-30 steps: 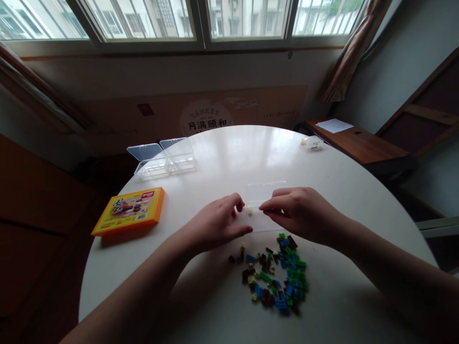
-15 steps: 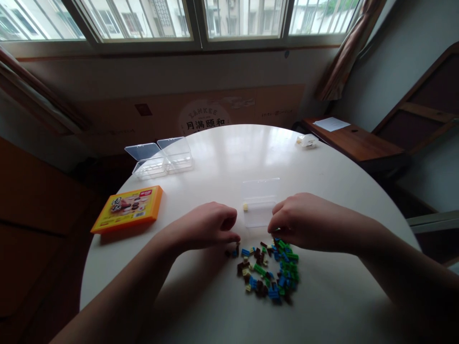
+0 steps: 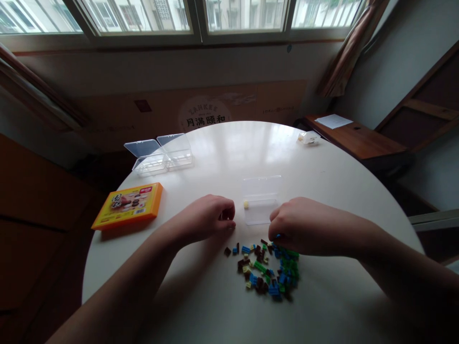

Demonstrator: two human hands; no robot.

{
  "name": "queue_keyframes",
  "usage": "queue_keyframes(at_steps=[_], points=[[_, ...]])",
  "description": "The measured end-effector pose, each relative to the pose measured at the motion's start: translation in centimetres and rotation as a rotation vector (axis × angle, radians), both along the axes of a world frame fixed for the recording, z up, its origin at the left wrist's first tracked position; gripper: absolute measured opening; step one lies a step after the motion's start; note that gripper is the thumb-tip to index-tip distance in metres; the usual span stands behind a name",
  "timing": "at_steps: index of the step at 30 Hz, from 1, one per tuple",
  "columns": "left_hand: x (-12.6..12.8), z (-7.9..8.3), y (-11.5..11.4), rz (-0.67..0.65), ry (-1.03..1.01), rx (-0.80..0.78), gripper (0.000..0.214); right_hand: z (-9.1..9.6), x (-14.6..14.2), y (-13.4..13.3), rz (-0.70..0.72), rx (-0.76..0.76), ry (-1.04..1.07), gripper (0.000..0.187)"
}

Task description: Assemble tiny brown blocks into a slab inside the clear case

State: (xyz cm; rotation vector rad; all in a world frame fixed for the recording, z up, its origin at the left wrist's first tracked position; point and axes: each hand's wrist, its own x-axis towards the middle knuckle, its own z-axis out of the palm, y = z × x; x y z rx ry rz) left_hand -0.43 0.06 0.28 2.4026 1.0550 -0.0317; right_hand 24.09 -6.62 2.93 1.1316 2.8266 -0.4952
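Note:
A loose heap of small toy building bricks (image 3: pixel 260 267) in green, blue, brown and cream lies on the white table. My right hand (image 3: pixel 297 224) is down at the heap's upper right edge, fingers bent together. A bit of blue shows under its fingertips, but what they grip is hidden. Left of the clear box, my left hand (image 3: pixel 211 215) hovers above the table, thumb and curled fingers apart, with no brick visible between them. The clear plastic box (image 3: pixel 260 215) stands lid-up between both hands. Inside its left end sits a small cream brick piece (image 3: pixel 245 204).
An orange-yellow game box (image 3: pixel 129 204) lies on the left of the round table (image 3: pixel 215 167). Behind it stand two open clear boxes (image 3: pixel 161 160). A crumpled clear bag (image 3: pixel 308 138) rests near the far right edge. A wooden side table (image 3: pixel 362 138) with paper stands beyond.
My left hand has lifted slightly away from the bricks at the heap's upper left. My right hand has shifted slightly down over the heap, its fingers more curled.

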Motion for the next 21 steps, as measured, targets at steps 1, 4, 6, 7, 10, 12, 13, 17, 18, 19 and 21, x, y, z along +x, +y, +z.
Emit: queue_keyframes(at_steps=[1, 4, 6, 7, 10, 12, 13, 17, 18, 19, 21], points=[[-0.02, 0.0, 0.04, -0.001, -0.004, 0.011, 0.01, -0.11, -0.05, -0.01, 0.002, 0.001, -0.002, 0.016], [-0.01, -0.02, 0.12, -0.013, -0.008, 0.042, 0.011, -0.55, -0.28, 0.01, 0.01, 0.025, -0.01, 0.017], [0.01, -0.04, 0.14, -0.024, -0.008, 0.052, 0.014, -0.82, -0.47, 0.06, 0.018, 0.046, -0.019, 0.019], [0.01, -0.05, 0.13, -0.027, -0.006, 0.053, 0.015, -0.91, -0.58, 0.07, 0.023, 0.052, -0.026, 0.019], [-0.04, 0.03, 0.07, -0.029, -0.005, 0.06, 0.016, -0.96, -0.86, 0.03, 0.02, 0.067, -0.048, 0.019], [-0.1, 0.15, 0.01, -0.039, -0.005, 0.059, 0.016, -0.86, -0.98, -0.05, 0.011, 0.068, -0.058, 0.019], [-0.14, 0.21, -0.02, -0.047, -0.004, 0.056, 0.016, -0.81, -1.01, -0.08, 0.007, 0.069, -0.061, 0.019], [-0.24, 0.27, -0.07, -0.064, -0.002, 0.054, 0.015, -0.78, -0.92, -0.08, 0.003, 0.075, -0.061, 0.019], [-0.24, 0.22, -0.06, -0.065, -0.005, 0.058, 0.014, -0.82, -0.86, -0.05, 0.004, 0.078, -0.055, 0.019], [-0.22, 0.17, -0.04, -0.066, -0.007, 0.063, 0.014, -0.86, -0.81, -0.01, 0.004, 0.078, -0.049, 0.019], [-0.15, 0.05, 0.02, -0.065, -0.008, 0.074, 0.014, -0.9, -0.75, 0.02, 0.008, 0.072, -0.033, 0.018]])
